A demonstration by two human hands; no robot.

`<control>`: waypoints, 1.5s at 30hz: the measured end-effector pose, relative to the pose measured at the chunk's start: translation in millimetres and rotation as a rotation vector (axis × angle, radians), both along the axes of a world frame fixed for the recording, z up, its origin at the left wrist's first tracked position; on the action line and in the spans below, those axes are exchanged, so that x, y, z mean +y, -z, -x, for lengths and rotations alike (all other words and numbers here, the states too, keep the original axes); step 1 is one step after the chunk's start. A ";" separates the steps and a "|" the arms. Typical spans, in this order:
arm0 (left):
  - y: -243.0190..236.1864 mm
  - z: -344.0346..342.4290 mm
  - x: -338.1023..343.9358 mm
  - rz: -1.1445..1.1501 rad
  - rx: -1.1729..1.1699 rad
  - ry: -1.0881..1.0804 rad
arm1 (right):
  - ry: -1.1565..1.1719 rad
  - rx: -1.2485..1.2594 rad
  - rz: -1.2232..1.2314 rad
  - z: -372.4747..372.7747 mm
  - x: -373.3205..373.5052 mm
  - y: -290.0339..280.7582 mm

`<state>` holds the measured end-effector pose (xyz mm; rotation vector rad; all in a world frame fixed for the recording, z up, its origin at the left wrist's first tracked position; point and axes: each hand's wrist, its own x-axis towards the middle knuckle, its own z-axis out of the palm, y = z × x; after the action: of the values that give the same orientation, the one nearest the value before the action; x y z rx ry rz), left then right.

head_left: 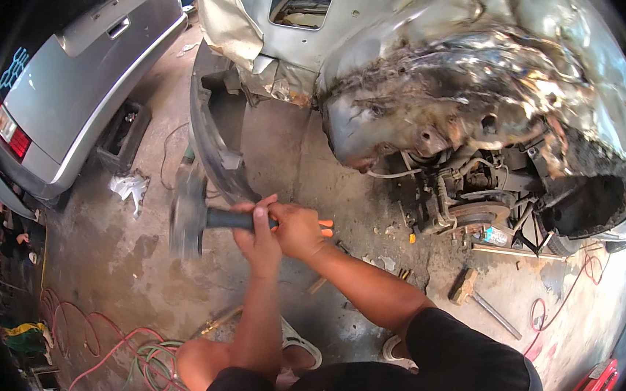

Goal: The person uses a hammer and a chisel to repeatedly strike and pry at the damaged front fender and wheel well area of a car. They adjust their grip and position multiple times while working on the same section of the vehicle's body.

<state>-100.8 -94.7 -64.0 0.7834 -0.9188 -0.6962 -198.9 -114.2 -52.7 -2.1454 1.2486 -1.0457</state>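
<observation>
Both of my hands are on a large hammer, held level in front of me over the floor. Its dark, blocky head (189,219) points left and is smeared by motion. My left hand (259,241) closes around the dark handle (229,219) nearer the head, its thumb along the shaft. My right hand (298,231) grips farther back, where the orange handle end (326,228) sticks out. Beyond my hands on the right is a crumpled, scorched pale car body panel (439,88). The hammer is apart from it.
Below the panel hangs exposed suspension with a rusty brake disc (478,214). A dark curved bumper (203,117) lies beyond my hands. Another hammer (463,287) rests on the floor at right. A silver vehicle (91,68) stands left; hoses (121,342) coil at lower left.
</observation>
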 end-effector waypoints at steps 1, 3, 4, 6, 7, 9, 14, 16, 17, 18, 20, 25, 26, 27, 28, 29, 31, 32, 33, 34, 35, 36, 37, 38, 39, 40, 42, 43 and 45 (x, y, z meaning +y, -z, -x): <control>5.0 7.0 -4.0 0.065 0.022 -0.053 | -0.027 -0.013 0.090 2.2 -8.0 10.1; 11.2 22.4 -20.1 0.152 0.045 -0.127 | -0.009 -0.056 0.184 12.3 -32.1 25.3; 6.6 25.8 -36.5 0.058 -0.130 -0.107 | 0.001 -0.076 0.237 18.5 -47.3 25.1; -25.8 22.8 -89.1 -0.155 -0.426 -0.074 | 0.185 -0.212 -0.038 12.1 -71.8 -1.7; -40.1 27.5 -113.5 -0.289 -0.534 -0.037 | 0.260 -0.218 -0.087 9.4 -83.8 -4.8; -38.8 17.6 -127.3 -0.277 -0.523 0.045 | 0.405 -0.226 -0.177 0.3 -99.4 -14.2; -18.1 30.2 -81.0 -0.167 -0.356 0.010 | 0.262 -0.142 -0.076 15.4 -64.0 24.8; -8.8 38.5 -57.6 0.029 -0.127 -0.069 | 0.122 -0.120 0.182 25.4 -54.9 27.1; -2.1 39.7 -49.2 0.113 -0.019 -0.106 | 0.017 -0.045 0.295 29.3 -59.9 29.0; 1.3 37.7 -44.9 0.110 -0.010 -0.128 | -0.017 -0.009 0.325 29.3 -60.0 23.3; 1.8 37.3 -46.1 0.130 0.021 -0.169 | -0.088 0.076 0.412 31.7 -65.0 4.1; -35.0 50.3 -151.8 -0.354 -0.488 0.192 | 0.417 -0.056 -0.031 38.9 -100.0 26.5; -37.0 51.8 -141.2 -0.370 -0.355 0.187 | 0.483 -0.071 -0.067 44.8 -106.0 24.7; -40.1 47.5 -134.0 -0.363 -0.231 0.166 | 0.427 -0.090 -0.080 38.7 -97.5 16.5; -44.4 55.0 -123.6 -0.355 -0.083 0.169 | 0.331 -0.100 -0.038 43.0 -95.2 21.4; -46.6 51.9 -106.1 -0.320 -0.035 0.131 | 0.280 -0.077 0.032 42.6 -86.7 17.1; -26.4 46.5 -78.0 -0.195 0.016 -0.038 | 0.142 -0.049 0.197 37.5 -79.3 3.4; -20.2 49.6 -74.2 -0.120 0.049 -0.122 | 0.066 -0.027 0.291 42.8 -81.7 0.0; -14.6 50.9 -71.0 -0.075 0.097 -0.137 | -0.007 -0.012 0.373 44.9 -80.3 1.6; -8.9 53.3 -68.8 -0.031 0.145 -0.150 | -0.012 -0.012 0.381 47.5 -81.5 4.7; -2.8 55.2 -68.4 0.012 0.193 -0.162 | -0.015 -0.011 0.389 50.9 -84.8 8.7; 0.7 59.2 -80.9 -0.062 0.080 -0.070 | -0.019 -0.001 0.401 54.9 -89.6 11.9; -1.0 63.5 -103.3 -0.133 -0.033 0.024 | 0.144 -0.056 0.212 54.7 -95.8 19.7; -5.0 68.6 -122.2 -0.204 -0.144 0.119 | 0.307 -0.109 0.022 54.5 -103.5 32.9; -11.2 64.8 -133.7 -0.257 -0.162 0.155 | 0.457 -0.172 -0.177 48.2 -104.1 41.1; -20.6 61.8 -146.2 -0.308 -0.180 0.199 | 0.442 -0.114 -0.132 46.5 -99.9 37.3; -38.4 58.8 -146.0 -0.358 -0.139 0.183 | 0.418 0.001 -0.016 51.4 -97.7 19.0; -42.3 56.7 -127.9 -0.367 -0.078 0.117 | 0.344 0.039 -0.030 50.6 -89.0 7.2; -24.8 58.4 -104.7 -0.215 -0.054 -0.039 | 0.216 0.043 0.143 59.4 -79.3 7.9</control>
<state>-159.3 -199.4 -39.2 1.0121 -0.8840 -0.7499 -258.3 -193.5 -60.7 -2.1848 1.4928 -1.2159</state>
